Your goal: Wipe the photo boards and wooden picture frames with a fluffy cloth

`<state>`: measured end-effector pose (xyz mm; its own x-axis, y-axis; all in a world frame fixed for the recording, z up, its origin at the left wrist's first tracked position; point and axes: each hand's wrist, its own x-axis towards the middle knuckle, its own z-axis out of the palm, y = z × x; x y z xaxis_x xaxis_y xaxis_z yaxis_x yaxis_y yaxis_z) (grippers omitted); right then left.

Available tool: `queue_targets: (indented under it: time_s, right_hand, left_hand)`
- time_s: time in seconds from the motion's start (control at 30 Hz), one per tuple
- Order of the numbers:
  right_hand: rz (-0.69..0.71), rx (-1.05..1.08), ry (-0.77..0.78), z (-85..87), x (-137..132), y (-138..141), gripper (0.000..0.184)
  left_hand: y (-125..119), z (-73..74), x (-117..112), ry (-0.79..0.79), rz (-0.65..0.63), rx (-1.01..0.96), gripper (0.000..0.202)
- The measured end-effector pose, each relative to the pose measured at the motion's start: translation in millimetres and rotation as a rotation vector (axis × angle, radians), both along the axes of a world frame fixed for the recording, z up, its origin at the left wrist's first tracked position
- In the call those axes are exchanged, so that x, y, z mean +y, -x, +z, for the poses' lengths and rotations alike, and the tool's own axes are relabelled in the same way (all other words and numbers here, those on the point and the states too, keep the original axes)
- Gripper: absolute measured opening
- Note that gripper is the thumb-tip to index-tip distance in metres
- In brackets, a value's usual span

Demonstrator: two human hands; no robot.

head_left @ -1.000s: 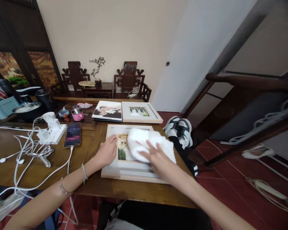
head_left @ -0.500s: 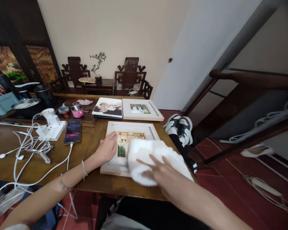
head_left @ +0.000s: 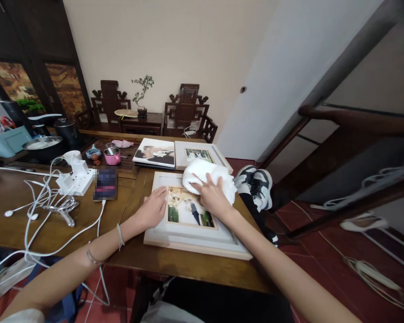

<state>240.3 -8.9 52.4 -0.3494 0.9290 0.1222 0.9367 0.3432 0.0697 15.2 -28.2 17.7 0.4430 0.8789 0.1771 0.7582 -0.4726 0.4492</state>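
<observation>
A light wooden picture frame (head_left: 183, 232) lies flat on the table before me, a photo in its pale mat. My left hand (head_left: 154, 208) rests on the frame's left side, fingers extended and laid flat. My right hand (head_left: 213, 197) presses a fluffy white cloth (head_left: 218, 172) against the upper right of the frame, fingers spread over the fabric. That cloth hides the frame's upper right corner and overlaps the lower edge of a second picture frame (head_left: 207, 148) behind it.
Left of the second frame lies a stack topped by a photo panel (head_left: 155, 154). Tangled white cables, a power strip (head_left: 81, 181) and a phone (head_left: 105, 184) cover the table's left part. Behind them are a pink cup (head_left: 112, 157) and a pan (head_left: 43, 146). Someone's sneakers (head_left: 256, 184) show beyond the right edge.
My right hand has pushed the cloth from the frame's lower right up to its upper right, uncovering more of the photo. My left hand stays on the left side.
</observation>
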Motion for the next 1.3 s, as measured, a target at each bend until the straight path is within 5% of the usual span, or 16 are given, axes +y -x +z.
queue_targets:
  time_s: [0.13, 0.33, 0.43, 0.53, 0.7, 0.87, 0.97, 1.07, 1.2, 1.3]
  right_hand:
    - [0.099, -0.015, 0.106, 4.9, -16.0, 7.2, 0.072]
    - [0.307, 0.115, 0.542, 43.2, -129.4, 0.8, 0.083]
    - [0.369, 0.130, 0.564, 47.6, -160.5, 5.0, 0.074]
    - [0.312, 0.115, 0.489, 35.1, -147.5, 13.4, 0.079]
    - [0.153, -0.005, 0.246, 9.3, -60.3, 24.2, 0.081]
    - [0.165, -0.077, 0.112, 9.9, 0.4, 51.1, 0.069]
    - [0.224, -0.103, 0.173, 19.4, -8.2, 67.5, 0.068]
    - [0.292, -0.095, 0.281, 27.4, -45.1, 66.6, 0.075]
    - [0.323, -0.036, 0.449, 37.2, -97.1, 31.0, 0.083]
    - [0.235, 0.000, 0.545, 48.8, -112.5, -0.7, 0.081]
  left_hand:
    - [0.5, -4.2, 0.5, -0.038, 0.011, -0.056, 0.043]
    - [-2.6, 0.7, -2.8, -0.029, 0.032, -0.029, 0.044]
    - [-2.8, 3.1, -3.4, -0.024, 0.028, -0.024, 0.044]
    - [-1.7, 0.0, -2.0, -0.016, 0.015, -0.032, 0.044]
    - [1.5, -11.1, 3.6, -0.054, -0.029, -0.185, 0.043]
    - [3.2, -10.8, 6.3, -0.068, -0.020, -0.335, 0.050]
    - [1.6, -7.9, 4.5, -0.052, 0.029, -0.377, 0.054]
    - [-0.6, -5.5, 1.1, -0.009, 0.064, -0.392, 0.056]
    - [-2.6, -1.6, -3.2, 0.037, 0.092, -0.347, 0.058]
    - [-3.6, -0.1, -4.7, 0.081, 0.119, -0.255, 0.054]
